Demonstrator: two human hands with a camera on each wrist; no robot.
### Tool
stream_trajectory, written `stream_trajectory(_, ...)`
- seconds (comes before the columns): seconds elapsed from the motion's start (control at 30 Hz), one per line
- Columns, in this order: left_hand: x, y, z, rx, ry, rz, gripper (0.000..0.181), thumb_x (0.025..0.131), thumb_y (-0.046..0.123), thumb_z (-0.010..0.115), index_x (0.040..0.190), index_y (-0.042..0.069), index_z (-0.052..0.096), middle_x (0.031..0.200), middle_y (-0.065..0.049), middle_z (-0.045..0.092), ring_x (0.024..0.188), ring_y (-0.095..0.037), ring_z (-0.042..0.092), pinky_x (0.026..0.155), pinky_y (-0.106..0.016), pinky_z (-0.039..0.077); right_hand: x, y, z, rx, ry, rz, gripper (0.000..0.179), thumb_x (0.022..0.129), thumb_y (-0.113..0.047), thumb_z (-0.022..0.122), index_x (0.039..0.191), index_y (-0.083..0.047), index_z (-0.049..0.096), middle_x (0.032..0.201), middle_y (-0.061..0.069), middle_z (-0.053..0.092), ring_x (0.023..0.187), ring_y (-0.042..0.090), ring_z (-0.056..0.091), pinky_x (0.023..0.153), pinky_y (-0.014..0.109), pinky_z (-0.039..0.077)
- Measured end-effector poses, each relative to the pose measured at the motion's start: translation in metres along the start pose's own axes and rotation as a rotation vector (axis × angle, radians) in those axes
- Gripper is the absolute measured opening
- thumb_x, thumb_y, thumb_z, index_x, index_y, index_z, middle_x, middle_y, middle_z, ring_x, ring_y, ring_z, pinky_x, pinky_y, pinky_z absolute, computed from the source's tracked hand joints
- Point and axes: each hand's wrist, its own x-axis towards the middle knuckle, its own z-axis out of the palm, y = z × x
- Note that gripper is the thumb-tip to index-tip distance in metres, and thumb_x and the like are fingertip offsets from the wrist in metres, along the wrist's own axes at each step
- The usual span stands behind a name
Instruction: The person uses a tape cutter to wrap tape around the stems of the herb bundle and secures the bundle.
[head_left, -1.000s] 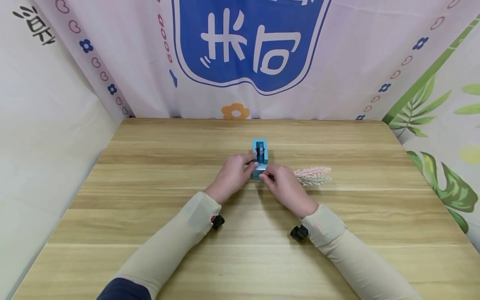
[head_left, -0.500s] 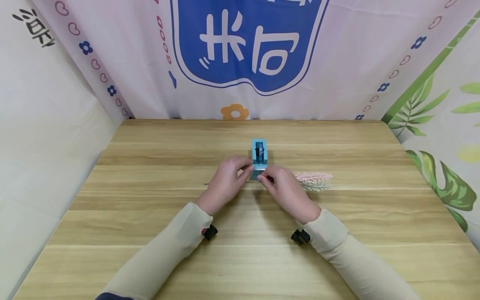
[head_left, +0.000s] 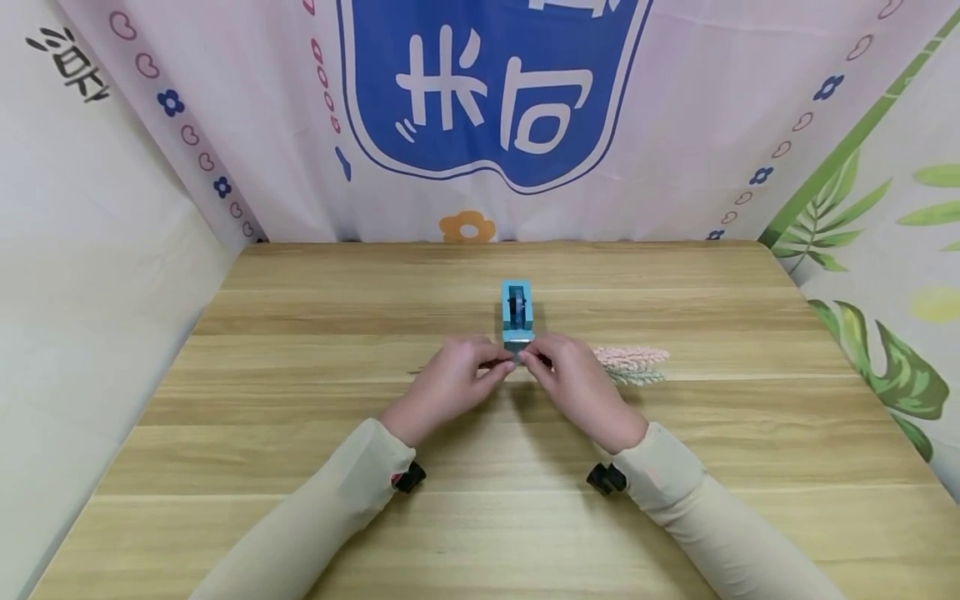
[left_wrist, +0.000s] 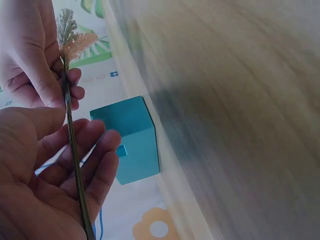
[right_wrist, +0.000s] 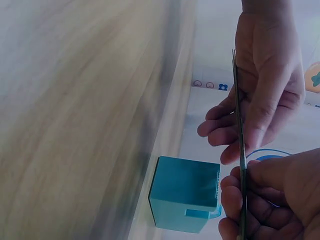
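A small bunch of artificial flowers, with pink (head_left: 633, 357) and pale green (left_wrist: 66, 29) heads, lies across both hands. My right hand (head_left: 581, 387) pinches its thin stems (left_wrist: 75, 155) nearer the flower heads. Close beside it, my left hand (head_left: 448, 383) has its thumb and fingers at the stems, whose bare ends poke out to the left. Between the hands a shiny bluish bit (right_wrist: 243, 162) on the stems looks like clear tape. Just beyond the fingertips stands a turquoise tape dispenser (head_left: 506, 317) with a roll inside; the hands partly hide its front in the head view.
The wooden table (head_left: 337, 300) runs back to a printed cloth (head_left: 360, 208) hanging behind it. More cloth hangs at the left and right sides. A small black camera (head_left: 410, 477) sits at the left wrist, another (head_left: 606, 477) at the right.
My left hand has come away from the side of the tape dispenser, toward me, to the stems by the right hand. The right hand has shifted slightly toward me; the dispenser stays put.
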Motion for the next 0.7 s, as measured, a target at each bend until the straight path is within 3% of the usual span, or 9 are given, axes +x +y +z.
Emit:
stream_trajectory(0.07,-0.0006,-0.0012,0.0001,0.001,-0.006,0.021,0.017,0.101,0.017,0.071,0.111,0.008,0.081,0.105,-0.003,0.079,0.092,-0.012,0.072,0.083,-0.031,0.061,-0.0006,-0.0003,0.0001,-0.003,0.004,-0.011,0.02,0.106,-0.019,0.063,0.1,-0.006,0.077,0.089,0.005,0.072,0.071,0.012,0.055,0.066,0.028,0.048)
stream_trajectory(0.27,-0.0023,-0.0046,-0.0003,-0.002,-0.005,0.074,0.015,0.101,0.015,0.07,0.106,0.005,0.081,0.098,-0.004,0.079,0.083,-0.012,0.069,0.078,-0.029,0.059,-0.0032,0.0021,0.0022,-0.071,0.034,-0.042,0.021,0.106,-0.021,0.063,0.096,-0.008,0.076,0.078,0.001,0.064,0.066,0.01,0.05,0.062,0.026,0.044)
stream_trajectory(0.47,-0.0027,-0.0044,0.0015,-0.015,-0.009,0.064,0.015,0.102,0.016,0.069,0.104,0.007,0.081,0.096,-0.003,0.078,0.08,-0.01,0.064,0.075,-0.027,0.056,-0.0063,0.0042,0.0046,-0.145,0.064,-0.062,0.022,0.106,-0.021,0.063,0.098,-0.007,0.079,0.08,0.0,0.067,0.066,0.01,0.053,0.062,0.026,0.047)
stream_trajectory(0.7,-0.0028,-0.003,0.0023,-0.008,-0.005,0.071,0.016,0.103,0.017,0.068,0.104,0.008,0.08,0.098,-0.002,0.079,0.081,-0.011,0.065,0.075,-0.028,0.056,-0.0067,0.0063,0.0037,-0.158,0.069,-0.055,0.022,0.107,-0.02,0.063,0.1,-0.005,0.078,0.086,0.003,0.072,0.069,0.011,0.057,0.064,0.028,0.05)
